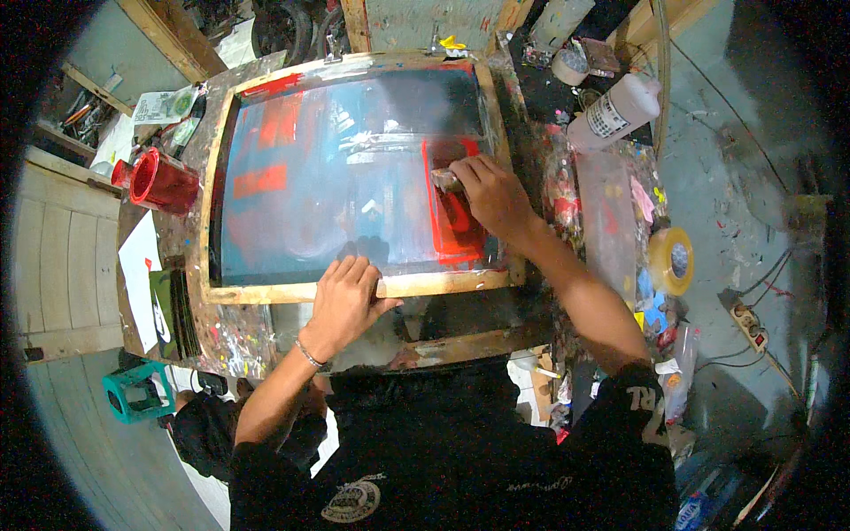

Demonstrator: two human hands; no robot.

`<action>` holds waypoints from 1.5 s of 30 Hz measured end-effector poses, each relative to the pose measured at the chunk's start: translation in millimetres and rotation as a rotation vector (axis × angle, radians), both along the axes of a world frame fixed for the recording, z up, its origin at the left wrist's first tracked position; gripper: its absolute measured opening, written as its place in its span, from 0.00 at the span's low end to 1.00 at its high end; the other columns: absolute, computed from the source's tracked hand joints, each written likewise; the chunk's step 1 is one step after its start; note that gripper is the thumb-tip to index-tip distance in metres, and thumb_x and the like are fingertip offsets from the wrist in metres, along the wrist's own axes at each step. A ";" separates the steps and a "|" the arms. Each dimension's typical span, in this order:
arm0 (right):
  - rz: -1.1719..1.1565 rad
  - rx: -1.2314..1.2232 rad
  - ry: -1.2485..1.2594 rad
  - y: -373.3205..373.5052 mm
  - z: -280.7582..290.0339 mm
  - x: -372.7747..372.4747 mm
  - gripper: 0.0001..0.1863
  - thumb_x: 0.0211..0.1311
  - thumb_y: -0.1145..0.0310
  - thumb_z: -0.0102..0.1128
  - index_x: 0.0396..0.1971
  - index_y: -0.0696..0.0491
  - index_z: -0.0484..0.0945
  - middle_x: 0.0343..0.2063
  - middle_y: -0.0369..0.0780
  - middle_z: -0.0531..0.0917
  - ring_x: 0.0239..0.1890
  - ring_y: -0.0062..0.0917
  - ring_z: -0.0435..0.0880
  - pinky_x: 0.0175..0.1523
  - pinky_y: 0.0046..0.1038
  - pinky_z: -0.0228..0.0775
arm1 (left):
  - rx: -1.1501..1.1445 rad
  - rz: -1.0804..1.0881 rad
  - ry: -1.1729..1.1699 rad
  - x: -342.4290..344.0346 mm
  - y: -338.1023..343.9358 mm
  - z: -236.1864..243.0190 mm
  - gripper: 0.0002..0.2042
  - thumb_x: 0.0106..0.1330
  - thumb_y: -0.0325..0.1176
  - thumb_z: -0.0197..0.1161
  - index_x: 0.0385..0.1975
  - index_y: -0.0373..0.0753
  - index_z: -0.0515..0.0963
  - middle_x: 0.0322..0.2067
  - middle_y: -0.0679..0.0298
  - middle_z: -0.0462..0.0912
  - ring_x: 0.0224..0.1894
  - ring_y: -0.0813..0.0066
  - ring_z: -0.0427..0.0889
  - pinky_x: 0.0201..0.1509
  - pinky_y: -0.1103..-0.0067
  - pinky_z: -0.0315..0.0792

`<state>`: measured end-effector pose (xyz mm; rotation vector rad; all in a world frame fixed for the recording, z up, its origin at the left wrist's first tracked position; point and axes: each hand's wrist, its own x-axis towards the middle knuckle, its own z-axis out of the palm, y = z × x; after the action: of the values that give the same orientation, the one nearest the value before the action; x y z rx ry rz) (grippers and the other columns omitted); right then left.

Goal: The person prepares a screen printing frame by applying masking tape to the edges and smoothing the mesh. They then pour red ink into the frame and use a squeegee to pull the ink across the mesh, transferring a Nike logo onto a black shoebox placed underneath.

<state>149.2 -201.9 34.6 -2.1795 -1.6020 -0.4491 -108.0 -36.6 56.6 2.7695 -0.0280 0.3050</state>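
A wood-framed printing screen [266, 292] lies on the worktable, its blue-grey mesh streaked with red. My left hand [347, 295] is closed over the near rail of the frame, fingers on top. At the right part of the mesh, my right hand [489, 190] grips a small squeegee [445, 181]; its blade is mostly hidden by my fingers. Beneath it, wet red ink [459, 246] spreads over a tall rectangular patch with bright red edges. An open red ink can [166, 183] stands left of the frame, red inside and down its side.
Right of the screen are a large plastic bottle [615, 112] and a roll of yellowish tape [673, 261]. A white sheet [139, 274] and a stack of dark green pieces [168, 310] lie at the left edge. A power strip [748, 325] with cables is farther right.
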 end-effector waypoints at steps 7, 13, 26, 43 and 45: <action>-0.092 -0.211 0.344 38.9 40.2 42.7 0.18 0.59 0.75 0.56 0.51 0.55 0.76 0.43 0.53 0.82 0.48 0.51 0.80 0.55 0.47 0.73 | -0.042 0.018 0.088 -1.2 2.2 -12.1 0.23 0.51 0.44 0.77 0.33 0.36 0.71 0.32 0.55 0.69 0.38 0.54 0.70 0.42 0.63 0.66; -0.113 -0.068 0.166 45.3 1.6 44.1 0.17 0.56 0.79 0.53 0.47 0.57 0.76 0.44 0.52 0.82 0.49 0.49 0.80 0.56 0.46 0.72 | -0.035 0.038 0.110 -2.3 1.5 -13.3 0.23 0.51 0.43 0.77 0.34 0.35 0.71 0.35 0.54 0.68 0.40 0.52 0.69 0.44 0.62 0.66; 0.016 -0.100 0.311 -26.8 26.3 -64.5 0.12 0.54 0.81 0.53 0.39 0.56 0.74 0.34 0.48 0.80 0.42 0.46 0.80 0.47 0.45 0.72 | -0.036 0.039 0.025 -1.6 -1.7 -12.2 0.24 0.51 0.44 0.77 0.34 0.35 0.70 0.33 0.54 0.68 0.38 0.52 0.69 0.43 0.63 0.67; -0.084 -0.093 0.199 22.0 7.7 12.3 0.15 0.55 0.79 0.52 0.44 0.57 0.76 0.39 0.50 0.82 0.46 0.47 0.80 0.53 0.46 0.72 | -0.029 0.053 0.082 -5.8 0.1 -18.4 0.24 0.53 0.45 0.77 0.34 0.35 0.70 0.34 0.53 0.69 0.38 0.51 0.71 0.44 0.62 0.68; -0.058 -0.028 0.219 3.3 15.3 -16.5 0.13 0.55 0.79 0.52 0.42 0.57 0.75 0.36 0.49 0.82 0.44 0.46 0.81 0.52 0.46 0.72 | -0.045 0.040 0.072 -5.0 -0.6 -19.4 0.24 0.53 0.46 0.76 0.34 0.35 0.70 0.33 0.53 0.69 0.38 0.51 0.71 0.44 0.62 0.68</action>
<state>132.6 -198.6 49.8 -2.2149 -1.4387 -0.1969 -113.0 -37.2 37.2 2.7371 0.0519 0.2135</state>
